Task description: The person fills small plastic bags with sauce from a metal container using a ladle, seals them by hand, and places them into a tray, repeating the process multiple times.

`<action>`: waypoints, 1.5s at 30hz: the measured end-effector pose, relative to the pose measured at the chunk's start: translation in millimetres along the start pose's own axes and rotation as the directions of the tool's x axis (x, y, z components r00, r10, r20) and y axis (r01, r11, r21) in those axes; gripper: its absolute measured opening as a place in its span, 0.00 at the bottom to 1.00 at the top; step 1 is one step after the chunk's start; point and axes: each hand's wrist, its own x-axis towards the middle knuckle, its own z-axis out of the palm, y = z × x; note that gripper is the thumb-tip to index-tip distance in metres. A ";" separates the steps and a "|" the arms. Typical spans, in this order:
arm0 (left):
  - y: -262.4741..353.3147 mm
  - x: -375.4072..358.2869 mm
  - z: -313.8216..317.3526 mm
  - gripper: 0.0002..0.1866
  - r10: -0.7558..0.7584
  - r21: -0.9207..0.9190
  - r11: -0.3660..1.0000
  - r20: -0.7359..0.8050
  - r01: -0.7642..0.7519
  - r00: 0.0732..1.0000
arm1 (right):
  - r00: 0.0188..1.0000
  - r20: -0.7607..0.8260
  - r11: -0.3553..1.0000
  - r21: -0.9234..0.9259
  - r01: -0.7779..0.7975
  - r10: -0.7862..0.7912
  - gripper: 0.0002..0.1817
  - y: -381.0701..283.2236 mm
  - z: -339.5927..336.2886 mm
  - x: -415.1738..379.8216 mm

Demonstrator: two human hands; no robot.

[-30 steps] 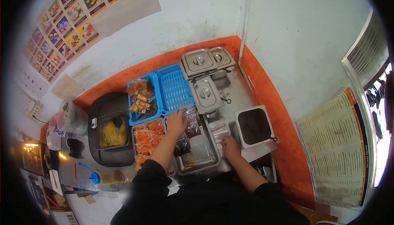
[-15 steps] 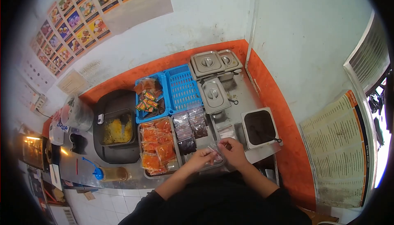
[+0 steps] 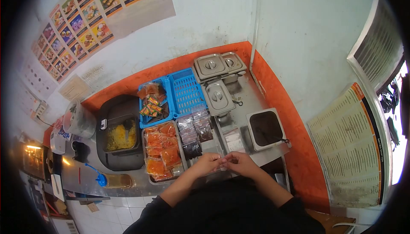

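Pinched nearly closed, the fingers of the left hand [image 3: 208, 165] and right hand [image 3: 241, 164] meet on a small clear plastic bag [image 3: 221, 156], mostly hidden between them, before the torso. From the left lie a blue-topped squeeze bottle [image 3: 118, 181], orange-filled packets [image 3: 171, 156] in a tray, and dark-filled packets [image 3: 192, 149] in a steel tray [image 3: 219, 143] near the hands. Just beyond the right hand are flat clear bags [image 3: 233, 140], then a square steel container [image 3: 280, 125].

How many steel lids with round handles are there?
3: a left back lid and a right back lid, side by side near the wall corner, and a front lid, nearer the person. Any lid stacked beneath would be hidden.
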 end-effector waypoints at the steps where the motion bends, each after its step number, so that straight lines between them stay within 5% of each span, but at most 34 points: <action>1: 7.1 0.7 1.0 0.16 0.062 -0.054 0.997 0.006 -0.062 0.998 | 1.000 -0.020 0.995 0.096 0.014 -0.012 0.11 2.4 -1.1 -1.5; 3: 22.0 0.4 3.7 0.17 0.125 -0.108 0.986 0.009 -0.124 0.992 | 0.997 -0.065 0.996 -0.078 0.039 -0.044 0.09 0.2 -5.6 -5.0; 8: 29.4 2.7 14.0 0.14 0.084 0.208 0.976 -0.108 -0.060 0.991 | 0.946 -0.184 0.869 -0.471 0.152 -0.265 0.03 -23.4 -11.2 -13.7; 10: 22.2 4.0 11.5 0.14 0.019 0.225 0.974 -0.090 0.001 0.996 | 0.875 -0.395 0.800 -0.600 -0.015 -0.281 0.02 -8.4 -12.3 -11.5; 14: 27.2 8.5 13.5 0.13 -0.116 0.105 0.986 -0.148 0.132 0.982 | 0.831 -0.462 0.918 -0.372 0.137 -0.311 0.01 1.2 -9.6 -8.8; 16: 39.1 11.0 14.7 0.13 -0.062 0.103 0.991 -0.230 0.088 0.971 | 0.814 -0.230 0.780 -0.506 0.368 -0.534 0.06 -15.2 -17.3 -12.4; 18: 43.9 13.9 18.5 0.12 -0.019 0.099 0.994 -0.306 0.051 0.952 | 0.855 -0.260 0.764 -0.607 0.217 -0.449 0.10 -14.9 -12.7 -12.7; 19: 44.7 16.9 20.8 0.11 0.106 0.335 0.942 -0.318 0.007 0.942 | 0.883 -0.295 0.718 -0.693 0.066 -0.366 0.13 -13.5 -11.2 -13.0; 20: 44.8 19.4 23.0 0.10 0.232 0.553 0.833 -0.298 -0.030 0.926 | 0.881 -0.301 0.718 -0.694 0.061 -0.365 0.13 -6.0 -9.7 -13.5; 23: 37.7 23.2 31.1 0.09 0.239 0.618 0.781 -0.158 -0.093 0.958 | 0.942 -0.228 0.718 -0.695 0.021 -0.248 0.17 8.2 -7.5 -17.7; 27: 44.2 25.9 30.4 0.15 0.153 0.483 0.863 0.032 -0.149 0.988 | 0.916 -0.342 0.821 -0.570 -0.024 -0.210 0.17 -20.9 -25.5 -30.1; 29: 45.8 28.2 33.2 0.27 0.471 0.705 0.615 0.030 -0.353 0.881 | 0.916 -0.339 0.830 -0.558 -0.013 -0.213 0.17 -22.3 -25.9 -35.0; 33: 53.8 30.6 34.3 0.33 0.511 0.782 0.438 0.189 -0.443 0.839 | 0.929 -0.313 0.821 -0.571 -0.020 -0.195 0.15 -10.2 -22.7 -38.0; 34: 44.3 34.9 34.5 0.34 0.478 0.733 0.521 0.174 -0.438 0.861 | 0.922 -0.311 0.816 -0.578 0.008 -0.229 0.15 -4.4 -23.8 -38.6; 36: 39.9 34.5 33.8 0.34 0.442 0.676 0.598 0.171 -0.431 0.881 | 0.829 -0.493 0.955 -0.253 0.153 -0.264 0.14 6.0 -39.9 -49.5; 38: 48.1 28.9 31.2 0.35 0.431 0.527 0.779 -0.056 -0.340 0.900 | 0.464 -0.868 0.983 -0.178 0.042 -0.177 0.13 15.5 -70.6 -56.6; 40: 42.8 29.5 25.7 0.36 0.373 0.430 0.849 -0.080 -0.305 0.924 | 0.328 -0.935 0.961 -0.205 -0.186 -0.136 0.14 2.8 -97.9 -66.3; 41: 39.8 30.5 24.5 0.37 0.312 0.329 0.906 -0.096 -0.265 0.945 | 0.326 -0.936 0.961 -0.203 -0.189 -0.134 0.14 23.9 -108.8 -72.7; 43: 33.2 32.4 25.0 0.38 0.320 0.302 0.914 -0.120 -0.272 0.940 | 0.622 -0.775 0.908 -0.333 -0.253 -0.111 0.15 74.9 -128.1 -73.1; 45: 31.7 33.5 25.4 0.39 0.322 0.276 0.921 -0.148 -0.274 0.935 | 0.638 -0.728 0.850 -0.481 -0.214 -0.252 0.15 63.5 -122.6 -73.1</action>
